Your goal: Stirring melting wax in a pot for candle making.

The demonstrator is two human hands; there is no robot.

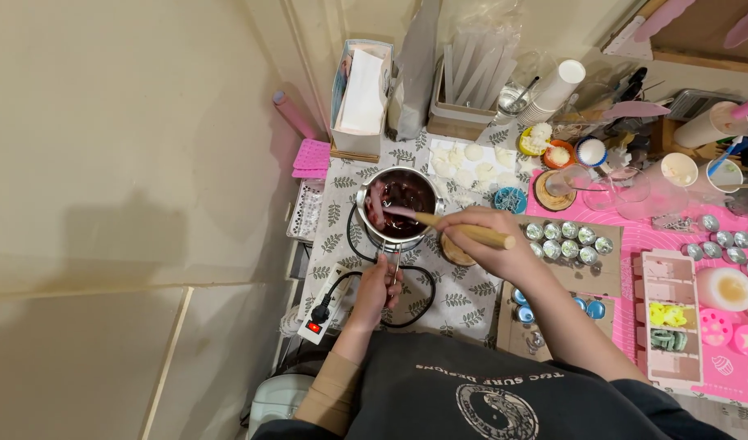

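A small metal pot (366, 200) holds dark red liquid and stands on a heater on the leaf-patterned tablecloth. My left hand (379, 287) grips the pot's handle at its near side. My right hand (486, 238) holds a spatula with a wooden handle (465, 231); its pink blade (390, 212) dips into the liquid. A round wooden coaster sits partly hidden under my right hand.
A power strip (323, 314) with a black cord lies left of the pot. Several small metal tins (568, 241) rest on cardboard to the right. White wax pieces (463, 167), paper cups (557, 88), a pink mat (663, 236) and moulds (671, 326) crowd the table.
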